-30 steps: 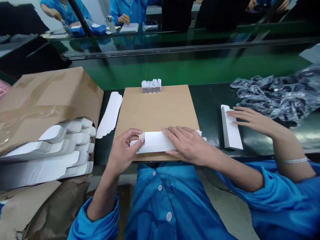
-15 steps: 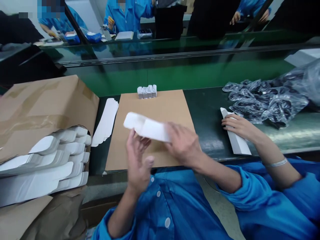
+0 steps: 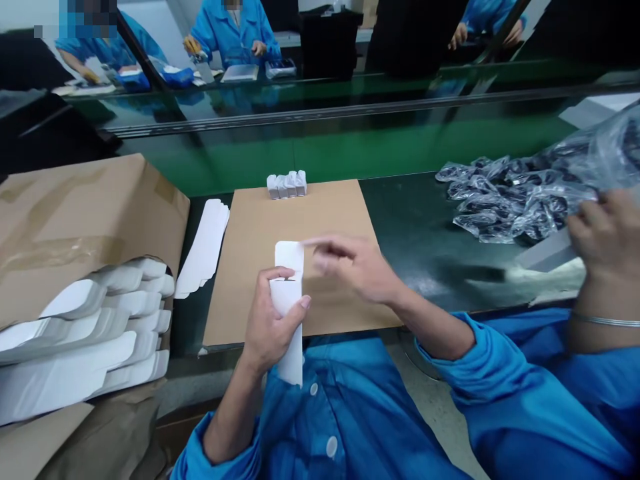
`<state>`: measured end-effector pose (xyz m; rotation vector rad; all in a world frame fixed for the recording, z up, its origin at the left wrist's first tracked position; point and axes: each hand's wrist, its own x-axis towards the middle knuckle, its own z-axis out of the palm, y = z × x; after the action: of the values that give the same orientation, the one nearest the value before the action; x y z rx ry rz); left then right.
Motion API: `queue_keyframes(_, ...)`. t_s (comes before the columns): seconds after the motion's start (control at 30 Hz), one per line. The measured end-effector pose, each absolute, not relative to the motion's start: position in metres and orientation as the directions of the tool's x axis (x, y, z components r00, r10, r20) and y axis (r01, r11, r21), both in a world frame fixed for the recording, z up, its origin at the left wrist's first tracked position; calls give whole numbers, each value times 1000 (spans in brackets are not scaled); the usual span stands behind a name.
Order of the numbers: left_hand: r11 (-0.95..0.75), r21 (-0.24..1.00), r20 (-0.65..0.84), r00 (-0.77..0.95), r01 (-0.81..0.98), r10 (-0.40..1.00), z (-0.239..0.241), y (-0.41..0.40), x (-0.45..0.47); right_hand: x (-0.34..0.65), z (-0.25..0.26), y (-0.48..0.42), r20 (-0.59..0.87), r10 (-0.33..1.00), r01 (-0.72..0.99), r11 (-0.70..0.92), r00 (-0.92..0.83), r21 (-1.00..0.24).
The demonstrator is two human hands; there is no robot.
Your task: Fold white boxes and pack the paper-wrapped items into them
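My left hand (image 3: 270, 323) grips a narrow white carton (image 3: 289, 297) upright over the front of the cardboard sheet (image 3: 340, 213), fingers on its left edge and thumb across its front. The carton's top flap stands up, and a slit shows just below it. My right hand (image 3: 355, 267), blurred, is just right of the flap with its index finger stretched towards it. Its fingers look apart and nothing shows in them; whether the fingertip touches the flap I cannot tell. Flat white cartons (image 3: 203, 248) lie in a fanned stack left of the sheet.
A brown box (image 3: 95, 213) at left holds many folded white cartons (image 3: 115, 333). Several small white boxes (image 3: 287, 185) stand at the sheet's back edge. At right lie plastic-wrapped dark items (image 3: 520, 200); a co-worker's hand (image 3: 607, 233) holds a white carton (image 3: 547, 252). People sit beyond the rail.
The carton has turned from lying sideways in my right hand to upright in my left. My right hand has let go of its end. The co-worker's hand has lifted its carton rightwards.
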<state>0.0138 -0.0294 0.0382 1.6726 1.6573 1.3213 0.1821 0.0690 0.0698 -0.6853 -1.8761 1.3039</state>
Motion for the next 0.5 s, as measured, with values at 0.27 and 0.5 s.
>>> queue_keyframes(0.27, -121, 804, 230, -118, 582, 966, 35, -26, 19, 165, 73, 75, 25, 710, -40, -4, -704, -999)
queue_keyframes(0.5, -168, 861, 311, -237, 479, 920, 21, -31, 29, 166, 73, 58, 165, 776, 18, 221, -608, -975)
